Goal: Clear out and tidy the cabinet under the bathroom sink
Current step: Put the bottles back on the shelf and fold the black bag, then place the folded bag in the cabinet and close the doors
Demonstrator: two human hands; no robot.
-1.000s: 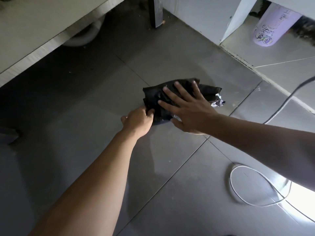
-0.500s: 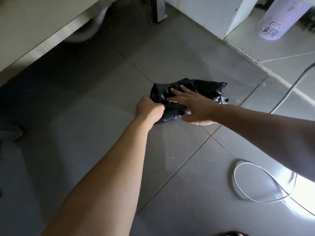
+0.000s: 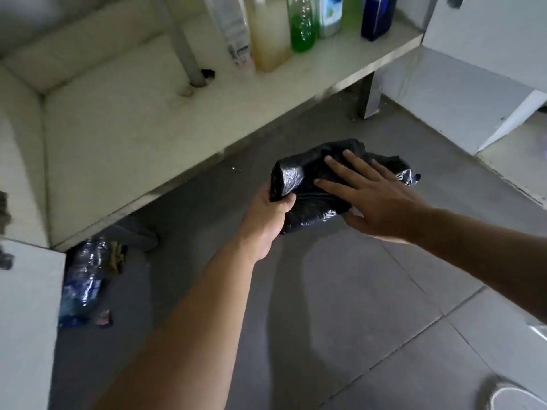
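The black bag has come up off the floor and now sits in front of the open cabinet. The left hand has its grip clenched on the bag's near-left corner; the right hand lies flat on top, fingers straight. Likely it goes onto the shelf next, left of the bottles.

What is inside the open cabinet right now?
On the cabinet floor a row of bottles stands at the back right, beside a drain pipe. The left part shows nothing on it. The frame cuts off the bottle tops and the upper cabinet.
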